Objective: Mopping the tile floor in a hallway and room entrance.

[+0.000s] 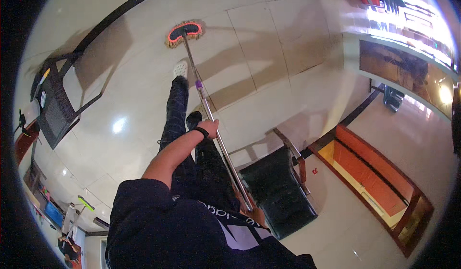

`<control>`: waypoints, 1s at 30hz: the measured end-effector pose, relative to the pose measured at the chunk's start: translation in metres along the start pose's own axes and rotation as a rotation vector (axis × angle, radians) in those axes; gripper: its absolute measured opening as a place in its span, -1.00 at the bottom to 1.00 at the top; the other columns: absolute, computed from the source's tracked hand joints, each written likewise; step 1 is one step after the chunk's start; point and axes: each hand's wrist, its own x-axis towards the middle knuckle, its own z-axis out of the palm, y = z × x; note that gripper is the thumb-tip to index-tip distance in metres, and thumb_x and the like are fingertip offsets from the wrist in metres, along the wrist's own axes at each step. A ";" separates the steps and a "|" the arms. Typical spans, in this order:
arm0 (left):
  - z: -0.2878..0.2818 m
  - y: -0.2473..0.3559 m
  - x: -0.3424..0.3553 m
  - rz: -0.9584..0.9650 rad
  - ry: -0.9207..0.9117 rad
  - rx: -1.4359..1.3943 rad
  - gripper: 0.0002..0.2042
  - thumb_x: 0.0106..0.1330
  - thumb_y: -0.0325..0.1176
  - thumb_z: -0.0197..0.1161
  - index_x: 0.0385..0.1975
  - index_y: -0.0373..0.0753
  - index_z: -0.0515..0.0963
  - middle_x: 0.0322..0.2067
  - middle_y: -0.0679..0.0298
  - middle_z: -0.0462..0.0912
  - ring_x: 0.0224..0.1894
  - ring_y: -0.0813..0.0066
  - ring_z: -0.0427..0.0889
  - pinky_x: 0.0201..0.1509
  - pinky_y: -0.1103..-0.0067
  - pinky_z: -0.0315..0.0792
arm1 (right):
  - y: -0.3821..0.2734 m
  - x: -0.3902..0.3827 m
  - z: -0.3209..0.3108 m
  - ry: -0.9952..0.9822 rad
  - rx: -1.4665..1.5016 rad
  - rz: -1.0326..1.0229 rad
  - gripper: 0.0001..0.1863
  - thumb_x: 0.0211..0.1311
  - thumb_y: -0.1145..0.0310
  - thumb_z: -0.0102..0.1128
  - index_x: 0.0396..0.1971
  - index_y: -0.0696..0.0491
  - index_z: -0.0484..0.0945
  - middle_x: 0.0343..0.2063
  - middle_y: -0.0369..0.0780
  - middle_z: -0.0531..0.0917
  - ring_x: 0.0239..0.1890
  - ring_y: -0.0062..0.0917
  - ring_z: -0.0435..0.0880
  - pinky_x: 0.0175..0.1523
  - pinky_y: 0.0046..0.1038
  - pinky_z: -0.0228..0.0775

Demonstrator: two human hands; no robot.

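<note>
A long-handled mop (225,154) runs aslant from my waist out to the far floor. Its head (178,32) is flat, dark on top with an orange-red edge and a tan fringe, and it rests on the tiles ahead of my feet. A purple collar (199,84) sits partway along the metal pole. My left hand (208,128), with a black band on its wrist, is closed round the pole's middle. Near the top end, close to my waist, my right hand (257,216) grips the pole; part of it is hidden by my shirt.
A black chair (278,189) with armrests stands close on my right. Beyond it is an open wooden frame with orange panels (374,173). Another dark chair (55,108) holds small items at the left. Glossy tiles (254,33) spread ahead. A person (69,250) is at the lower left.
</note>
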 end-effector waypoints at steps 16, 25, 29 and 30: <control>-0.226 -0.102 0.072 -0.081 0.451 -0.305 -0.77 -0.01 -0.37 0.15 -0.34 -0.19 0.37 -0.47 -0.03 0.53 -0.32 -0.02 0.55 -0.29 0.21 0.40 | -0.197 0.208 -0.163 -0.051 -0.023 0.079 -0.70 0.05 0.22 0.07 -0.51 0.19 0.54 -0.68 -0.08 0.56 -0.56 -0.32 0.61 -0.40 -0.35 0.38; -0.129 0.077 0.075 0.180 -0.072 -0.215 -0.69 0.01 -0.33 0.13 -0.25 -0.31 0.32 -0.42 -0.09 0.55 -0.32 -0.06 0.56 -0.29 0.20 0.43 | 0.055 -0.017 -0.149 -0.204 -0.015 0.449 -0.56 -0.03 -0.01 0.17 -0.42 0.13 0.55 -0.57 -0.05 0.60 -0.49 -0.25 0.61 -0.40 -0.28 0.39; -0.120 0.104 0.100 0.165 -0.196 -0.201 -0.67 0.01 -0.34 0.11 -0.20 -0.24 0.32 -0.39 -0.09 0.55 -0.26 -0.03 0.56 -0.25 0.22 0.42 | 0.125 -0.023 -0.116 -0.370 0.116 0.632 -0.48 -0.07 -0.11 0.19 -0.42 0.13 0.56 -0.54 0.00 0.60 -0.48 -0.24 0.62 -0.41 -0.29 0.39; -0.116 0.100 0.105 0.095 -0.162 -0.187 -0.67 0.01 -0.33 0.10 -0.19 -0.23 0.32 -0.38 -0.09 0.55 -0.26 -0.02 0.56 -0.24 0.22 0.42 | 0.060 0.047 -0.132 -0.238 -0.025 0.462 -0.46 -0.09 -0.14 0.20 -0.42 0.12 0.56 -0.53 0.01 0.60 -0.47 -0.24 0.62 -0.42 -0.29 0.39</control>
